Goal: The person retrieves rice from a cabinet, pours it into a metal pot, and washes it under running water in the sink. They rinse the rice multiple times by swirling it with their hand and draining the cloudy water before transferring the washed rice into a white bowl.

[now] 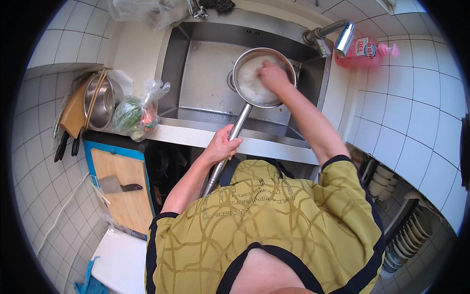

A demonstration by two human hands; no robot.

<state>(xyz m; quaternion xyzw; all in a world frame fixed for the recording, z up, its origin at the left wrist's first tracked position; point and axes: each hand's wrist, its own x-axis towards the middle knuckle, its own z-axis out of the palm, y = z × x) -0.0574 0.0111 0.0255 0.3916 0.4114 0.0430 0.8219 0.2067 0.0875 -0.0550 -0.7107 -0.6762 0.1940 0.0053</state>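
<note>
My left hand point(221, 144) is wrapped around the long metal handle of a round metal pot point(241, 118). The pot's bowl is over the stainless steel sink point(205, 73), above its drain; whether it rests on the bottom I cannot tell. Inside is cloudy whitish liquid point(253, 86), with pale matter that cannot be made out. My right hand point(274, 76) reaches into the bowl from the right, blurred, with its fingertips at or in the liquid. Whether those fingers hold anything is hidden.
A curved metal faucet point(328, 35) overhangs the sink's right corner, near a pink pump bottle point(358, 53). Left of the sink are bagged vegetables point(136, 114), a steel bowl point(101, 101) and a knife block point(75, 106). A cleaver point(112, 184) lies across a wooden cutting board point(125, 205) lower left.
</note>
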